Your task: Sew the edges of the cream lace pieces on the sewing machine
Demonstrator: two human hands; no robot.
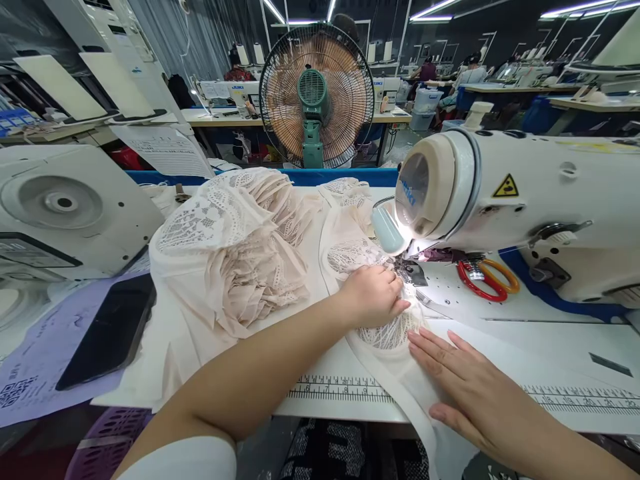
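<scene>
Cream fabric with lace panels, a lace garment piece [384, 337], lies under the needle area of the white sewing machine [540, 193] and hangs over the table's front edge. Close to the presser foot [409, 272], my left hand [373, 297] has its fingers curled down on the lace, gripping it. Lower and to the right, my right hand [457, 380] rests flat on the same piece, fingers stretched out. The lit needle itself is too small to make out. To the left sits a heaped pile of matching lace pieces [250, 260].
Red-handled scissors [483, 280] lie beneath the machine arm. A black phone [110, 330] rests on a purple printed sheet [30, 353] at left, beside another machine [70, 207]. A large fan [317, 100] stands behind the table. Printed ruler tape [345, 388] runs along the front edge.
</scene>
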